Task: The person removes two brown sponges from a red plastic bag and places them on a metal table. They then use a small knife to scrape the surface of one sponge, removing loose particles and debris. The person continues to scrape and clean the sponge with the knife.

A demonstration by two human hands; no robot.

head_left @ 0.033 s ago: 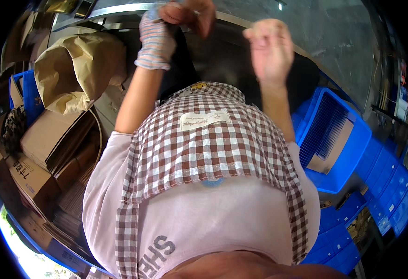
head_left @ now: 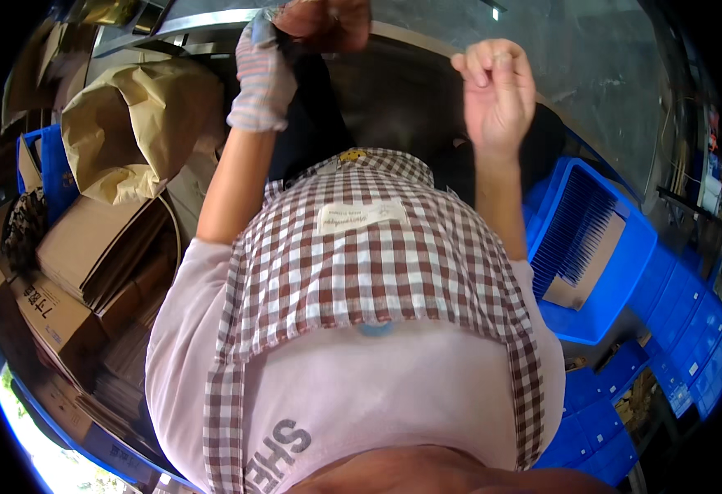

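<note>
So the thing nearest the action is a reddish-brown shape (head_left: 324, 23) just before 12 o'clock, cut off by the top edge and so blurry we honestly can't tell if it's an object or fingers. Right up against it, at 11, is our left hand (head_left: 268, 64) in a striped glove (head_left: 259, 103) (pink, white and bluish bands); its fingertips are hidden, so we can't say whether it's gripping. Between 1 and 2 our right hand (head_left: 499, 103) is bare, held up well apart from the left, fingers curled in narrow by the thumb; no telling if something tiny is pinched there. Below both, the checked apron (head_left: 369, 276) fills the middle, over a pale shirt (head_left: 369, 387) down at 6. Around 3 sits a blue bin (head_left: 624, 284) with a row of thin black spikes (head_left: 571, 218) and a tan panel (head_left: 571, 284) inside; blue boxes (head_left: 690, 329) spread toward 4. Over at 10 there's a crumpled beige sack (head_left: 163, 107) (big floppy thing), then stacked cardboard (head_left: 101, 247) at 9.
</note>
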